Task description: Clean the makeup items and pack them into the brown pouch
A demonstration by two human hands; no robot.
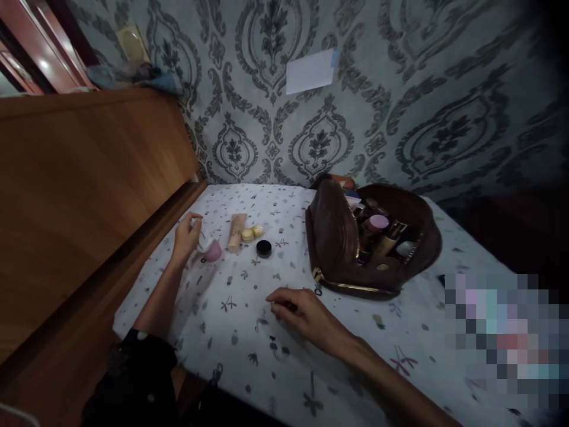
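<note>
The right hand [300, 311] curls loosely over the cloth [240, 356]; I cannot tell if its fingers hold anything. At its two o'clock is the bag [329, 228], at eleven a black pot [264, 249]. A pink jar [213, 251] is at the half-bent left hand's [186, 238] four o'clock, grip unclear; beyond, a tube [236, 232] and yellow pots [248, 235].

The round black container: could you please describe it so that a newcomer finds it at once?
Find the open brown bag on the patterned white cloth; to its left lie a tan tube, yellow round items and the round black container. The container is the one nearest the bag, and the only black one among them.
</note>
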